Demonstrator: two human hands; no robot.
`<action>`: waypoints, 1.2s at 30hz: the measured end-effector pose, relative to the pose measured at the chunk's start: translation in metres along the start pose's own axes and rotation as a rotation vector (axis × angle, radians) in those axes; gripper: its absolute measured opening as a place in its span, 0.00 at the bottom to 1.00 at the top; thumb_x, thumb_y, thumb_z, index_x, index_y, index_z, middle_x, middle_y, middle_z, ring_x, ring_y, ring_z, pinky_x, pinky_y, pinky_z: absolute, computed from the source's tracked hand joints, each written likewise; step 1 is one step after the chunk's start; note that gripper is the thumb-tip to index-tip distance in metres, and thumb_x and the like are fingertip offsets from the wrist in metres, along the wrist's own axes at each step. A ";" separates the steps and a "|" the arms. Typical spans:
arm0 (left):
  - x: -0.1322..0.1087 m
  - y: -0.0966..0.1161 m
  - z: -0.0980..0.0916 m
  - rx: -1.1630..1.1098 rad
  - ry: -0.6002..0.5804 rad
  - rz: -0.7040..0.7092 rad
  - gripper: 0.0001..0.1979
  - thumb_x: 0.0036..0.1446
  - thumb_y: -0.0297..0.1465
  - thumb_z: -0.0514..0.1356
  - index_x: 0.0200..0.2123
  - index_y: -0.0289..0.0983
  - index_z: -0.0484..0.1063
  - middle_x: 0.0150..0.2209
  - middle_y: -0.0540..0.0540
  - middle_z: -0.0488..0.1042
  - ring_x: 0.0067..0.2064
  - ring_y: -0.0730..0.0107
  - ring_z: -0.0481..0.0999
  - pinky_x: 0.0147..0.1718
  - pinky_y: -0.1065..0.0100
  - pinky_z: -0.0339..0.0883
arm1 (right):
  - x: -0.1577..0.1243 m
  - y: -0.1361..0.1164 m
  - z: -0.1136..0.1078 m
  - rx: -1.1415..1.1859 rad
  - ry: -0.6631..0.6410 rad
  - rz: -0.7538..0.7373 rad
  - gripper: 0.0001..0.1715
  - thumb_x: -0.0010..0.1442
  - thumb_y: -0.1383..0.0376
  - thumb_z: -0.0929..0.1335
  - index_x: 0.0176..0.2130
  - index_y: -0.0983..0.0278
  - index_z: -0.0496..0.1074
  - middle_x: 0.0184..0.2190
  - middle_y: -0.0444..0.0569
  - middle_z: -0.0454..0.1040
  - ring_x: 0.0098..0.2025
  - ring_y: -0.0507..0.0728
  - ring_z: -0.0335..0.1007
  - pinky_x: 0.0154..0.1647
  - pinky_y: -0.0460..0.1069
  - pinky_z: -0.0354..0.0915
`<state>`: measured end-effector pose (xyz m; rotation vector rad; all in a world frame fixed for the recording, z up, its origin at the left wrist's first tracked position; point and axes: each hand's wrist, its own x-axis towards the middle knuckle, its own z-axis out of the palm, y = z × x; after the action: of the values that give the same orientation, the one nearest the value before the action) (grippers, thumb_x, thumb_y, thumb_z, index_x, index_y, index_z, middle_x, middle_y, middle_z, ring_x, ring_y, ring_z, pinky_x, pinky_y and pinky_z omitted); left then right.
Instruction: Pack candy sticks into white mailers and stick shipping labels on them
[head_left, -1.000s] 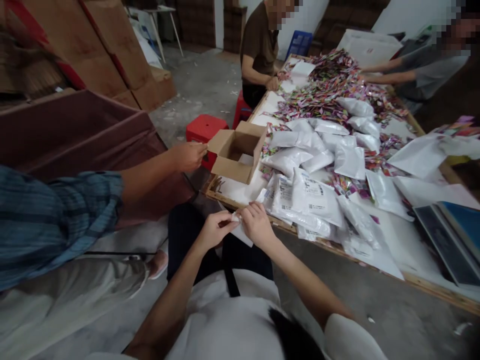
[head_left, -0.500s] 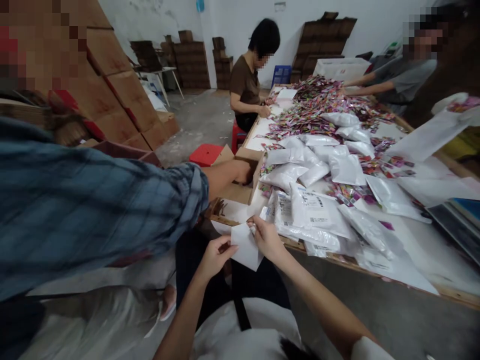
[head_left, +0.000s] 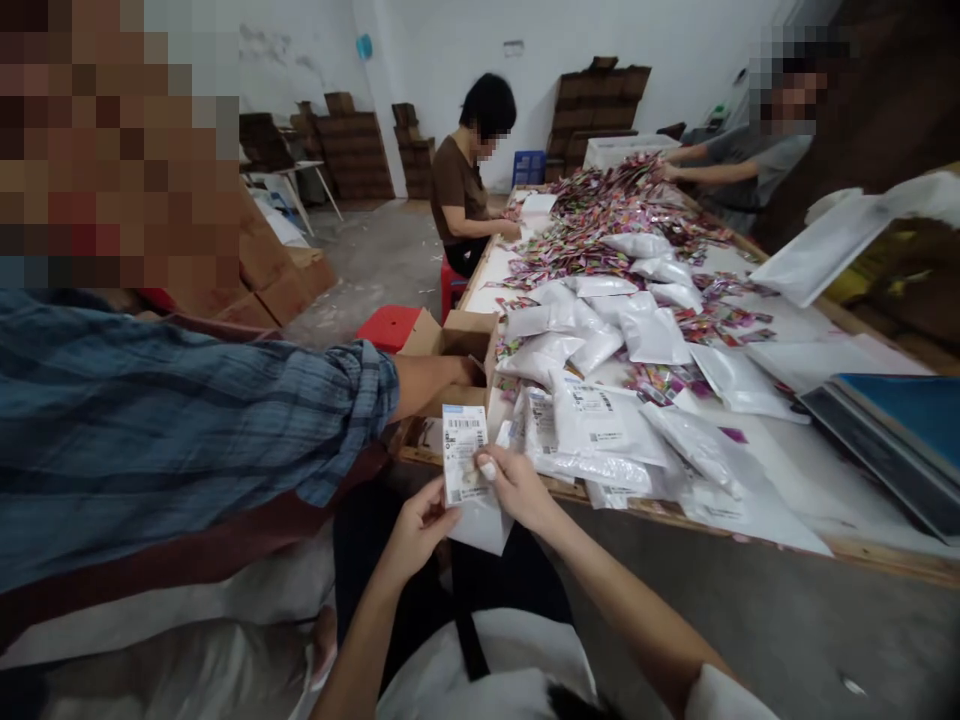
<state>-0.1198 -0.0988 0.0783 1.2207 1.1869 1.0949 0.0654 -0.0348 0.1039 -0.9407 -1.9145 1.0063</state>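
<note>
In front of my lap I hold up a white shipping label point(head_left: 463, 450) with a barcode on it, partly peeled off its white backing sheet point(head_left: 480, 525). My left hand point(head_left: 415, 525) pinches the lower left of the backing. My right hand point(head_left: 511, 485) grips the label and sheet from the right, thumb pressed on the label's face. Both hands hover just before the near edge of the wooden table point(head_left: 787, 545), next to a stack of white labelled mailer bags point(head_left: 592, 425).
A person in a blue plaid sleeve point(head_left: 195, 430) on my left reaches into an open cardboard box point(head_left: 454, 345). Colourful sachets point(head_left: 607, 215) are heaped at the far end, where two other people sit. A blue-topped scale point(head_left: 896, 435) stands at right. A red stool point(head_left: 386, 325) stands by the table.
The label has been turned so its printed face shows and lifted higher, peeling away from the backing. The neighbour's arm stays in the box. My view has tilted up slightly.
</note>
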 end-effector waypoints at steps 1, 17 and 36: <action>-0.001 0.001 0.001 0.000 -0.002 0.001 0.28 0.51 0.41 0.68 0.54 0.35 0.74 0.40 0.42 0.80 0.37 0.62 0.76 0.36 0.65 0.70 | -0.003 -0.002 0.001 -0.045 0.001 -0.024 0.13 0.66 0.56 0.63 0.35 0.63 0.67 0.29 0.45 0.71 0.30 0.53 0.67 0.32 0.46 0.62; 0.045 0.018 0.014 -0.050 0.093 0.059 0.30 0.48 0.41 0.69 0.52 0.32 0.74 0.29 0.49 0.72 0.26 0.74 0.66 0.21 0.73 0.60 | 0.050 -0.001 -0.025 -0.193 0.148 -0.018 0.04 0.59 0.65 0.67 0.34 0.63 0.72 0.25 0.43 0.70 0.25 0.51 0.61 0.29 0.45 0.56; -0.033 -0.102 -0.072 0.169 0.252 -0.387 0.34 0.32 0.51 0.71 0.41 0.36 0.76 0.25 0.51 0.73 0.25 0.67 0.70 0.21 0.69 0.62 | 0.010 -0.049 -0.248 -0.448 0.652 0.051 0.12 0.61 0.59 0.70 0.36 0.66 0.76 0.23 0.42 0.68 0.23 0.47 0.58 0.25 0.45 0.53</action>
<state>-0.1960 -0.1307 -0.0203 0.9395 1.6577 0.8851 0.2627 0.0306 0.2484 -1.3716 -1.5668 0.2244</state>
